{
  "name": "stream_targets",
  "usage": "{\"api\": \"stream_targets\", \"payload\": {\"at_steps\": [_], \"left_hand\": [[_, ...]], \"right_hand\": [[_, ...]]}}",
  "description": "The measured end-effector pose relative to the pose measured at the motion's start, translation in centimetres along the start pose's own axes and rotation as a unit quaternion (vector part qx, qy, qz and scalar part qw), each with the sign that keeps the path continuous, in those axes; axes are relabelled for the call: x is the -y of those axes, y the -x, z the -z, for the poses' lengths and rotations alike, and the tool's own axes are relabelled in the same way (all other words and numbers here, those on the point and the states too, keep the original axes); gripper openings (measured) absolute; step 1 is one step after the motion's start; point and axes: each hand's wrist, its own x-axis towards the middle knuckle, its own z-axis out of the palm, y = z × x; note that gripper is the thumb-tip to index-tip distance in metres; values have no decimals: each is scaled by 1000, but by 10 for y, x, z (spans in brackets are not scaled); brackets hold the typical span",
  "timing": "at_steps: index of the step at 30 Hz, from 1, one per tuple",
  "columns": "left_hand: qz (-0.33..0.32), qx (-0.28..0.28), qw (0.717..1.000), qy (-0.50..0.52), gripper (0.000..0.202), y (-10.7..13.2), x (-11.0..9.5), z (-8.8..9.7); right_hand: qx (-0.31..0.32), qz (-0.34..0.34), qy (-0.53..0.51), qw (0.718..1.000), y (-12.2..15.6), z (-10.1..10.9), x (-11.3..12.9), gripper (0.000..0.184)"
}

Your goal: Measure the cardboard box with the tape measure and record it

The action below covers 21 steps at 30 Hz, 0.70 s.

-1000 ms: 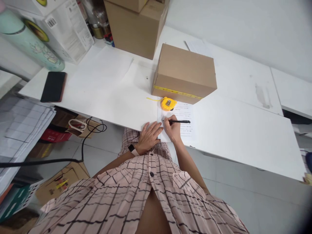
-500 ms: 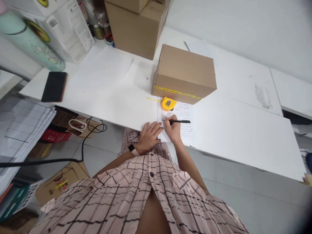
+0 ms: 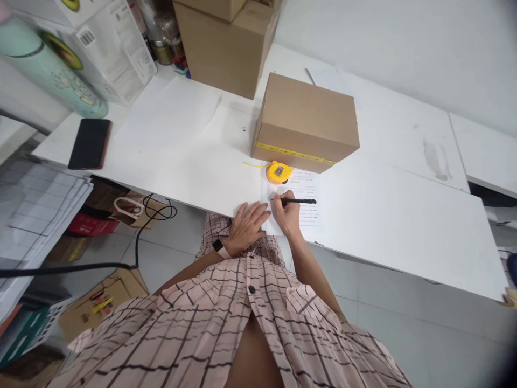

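Note:
My right hand point(image 3: 286, 213) is closed around a black pen point(image 3: 301, 201), its tip down at the left part of a printed sheet point(image 3: 309, 215). Flat on the table edge lies my left hand point(image 3: 248, 223), fingers spread, its fingertips at the sheet's left margin. A yellow tape measure point(image 3: 278, 171) rests on the top of the sheet, with a short end of its blade sticking out to the left. Just behind it stands a closed cardboard box point(image 3: 309, 116) with a yellow strip along its lower front edge; the box covers part of the sheet.
On the white table point(image 3: 383, 215) a phone point(image 3: 89, 144) lies at the left, near blank paper point(image 3: 165, 116). A mint bottle point(image 3: 56, 73), a white carton point(image 3: 109, 54) and a larger cardboard box point(image 3: 222, 48) stand at the back. A black cable point(image 3: 137, 242) hangs below the left edge.
The pen and my right hand have shifted very slightly to the right. My left hand, the tape measure and the box are where they were.

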Motion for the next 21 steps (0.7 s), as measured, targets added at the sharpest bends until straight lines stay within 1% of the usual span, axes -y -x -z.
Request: {"api": "stream_targets", "payload": {"at_steps": [5, 9, 11, 12, 14, 16, 18, 19, 21], "left_hand": [[3, 6, 1000, 5, 48, 0, 0, 0], [0, 4, 1000, 7, 49, 0, 0, 0], [0, -1, 1000, 6, 48, -1, 0, -1], [0, -4, 1000, 6, 47, -1, 0, -2], [-1, -5, 1000, 9, 47, -1, 0, -2], [-4, -4, 1000, 20, 48, 1, 0, -1], [-6, -4, 999, 40, 50, 3, -1, 5], [-6, -5, 998, 56, 52, 4, -1, 10], [-4, -11, 995, 96, 53, 3, 1, 24]], "right_hand": [[4, 3, -2, 1000, 0, 2, -2, 21], [2, 1, -13, 1000, 1, -1, -4, 21], [-8, 0, -6, 1000, 1, -1, -4, 23], [-24, 1, 0, 1000, 0, 1, -4, 24], [-71, 10, 18, 997, -1, 11, -5, 23], [-105, 38, 63, 992, -5, 29, -9, 20], [-101, 81, 150, 980, -11, 51, -18, 15], [-91, 102, 205, 969, -14, 61, -24, 15], [-70, 112, 299, 945, -21, 78, -37, 23]]}}
